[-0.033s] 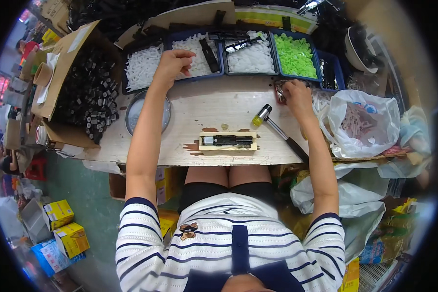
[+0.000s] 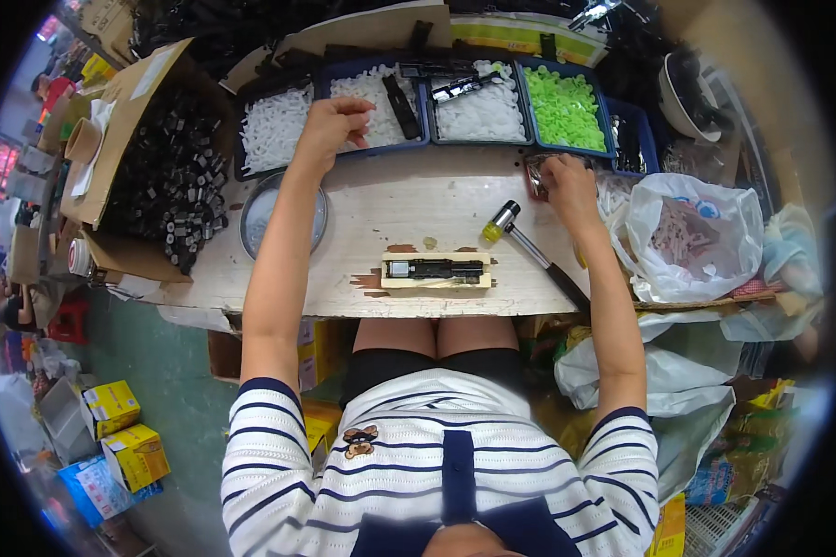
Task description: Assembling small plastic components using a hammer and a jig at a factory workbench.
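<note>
My left hand (image 2: 329, 132) hovers over the near edge of a blue tray of small white plastic parts (image 2: 368, 84). Its thumb and fingers are closed in a pinch; whatever is between them is too small to name. At the right, my right hand (image 2: 571, 187) reaches into a small red container (image 2: 535, 176), fingers bent together and their tips hidden. On the table between my forearms, a black mechanical part (image 2: 437, 268) lies in a cream-coloured holding block (image 2: 437, 283). A hammer (image 2: 531, 249) with a yellow-tipped head rests beside my right forearm.
A cardboard box of black cylindrical parts (image 2: 172, 176) stands left, near a round metal dish (image 2: 259, 212). Along the back are trays of white pieces (image 2: 478, 113) and green pieces (image 2: 564, 107). An open plastic bag (image 2: 697, 232) sits right, and black parts lie across the trays.
</note>
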Demonstrator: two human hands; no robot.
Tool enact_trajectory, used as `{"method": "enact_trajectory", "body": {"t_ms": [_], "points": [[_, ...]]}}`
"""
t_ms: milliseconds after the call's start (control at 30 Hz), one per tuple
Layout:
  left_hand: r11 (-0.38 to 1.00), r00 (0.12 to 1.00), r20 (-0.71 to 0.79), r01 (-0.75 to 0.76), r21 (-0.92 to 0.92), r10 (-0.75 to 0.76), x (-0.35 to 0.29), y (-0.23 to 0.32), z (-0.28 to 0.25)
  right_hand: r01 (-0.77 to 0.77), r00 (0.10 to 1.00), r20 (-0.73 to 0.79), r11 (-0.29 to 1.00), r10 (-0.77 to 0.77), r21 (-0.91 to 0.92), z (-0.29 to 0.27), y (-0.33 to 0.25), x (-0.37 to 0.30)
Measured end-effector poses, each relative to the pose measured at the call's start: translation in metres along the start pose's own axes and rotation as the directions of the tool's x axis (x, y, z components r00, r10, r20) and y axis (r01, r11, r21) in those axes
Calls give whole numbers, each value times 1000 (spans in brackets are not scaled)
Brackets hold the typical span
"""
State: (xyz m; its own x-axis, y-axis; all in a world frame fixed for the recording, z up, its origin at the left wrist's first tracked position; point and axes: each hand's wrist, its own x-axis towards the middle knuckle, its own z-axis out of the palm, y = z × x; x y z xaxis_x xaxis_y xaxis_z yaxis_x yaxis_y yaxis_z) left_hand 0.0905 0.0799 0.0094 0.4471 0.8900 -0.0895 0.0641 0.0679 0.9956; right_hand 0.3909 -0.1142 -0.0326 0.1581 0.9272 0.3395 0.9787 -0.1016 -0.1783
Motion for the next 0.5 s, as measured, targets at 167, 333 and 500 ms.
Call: {"method": "enact_trajectory", "body": {"t_ms": [167, 333, 500], "points": [[995, 999, -36, 7, -96, -11, -11, -9, 5, -39, 998, -43, 987, 46, 157, 1, 3, -1], [936, 998, -56, -23, -352, 4, -33, -2, 16, -77, 992, -75, 956, 102, 282, -4, -5, -6], [747, 988, 141, 51, -663, 58, -91, -9, 38, -297, 953, 150, 706, 264, 643, -23, -38, -17]]}}
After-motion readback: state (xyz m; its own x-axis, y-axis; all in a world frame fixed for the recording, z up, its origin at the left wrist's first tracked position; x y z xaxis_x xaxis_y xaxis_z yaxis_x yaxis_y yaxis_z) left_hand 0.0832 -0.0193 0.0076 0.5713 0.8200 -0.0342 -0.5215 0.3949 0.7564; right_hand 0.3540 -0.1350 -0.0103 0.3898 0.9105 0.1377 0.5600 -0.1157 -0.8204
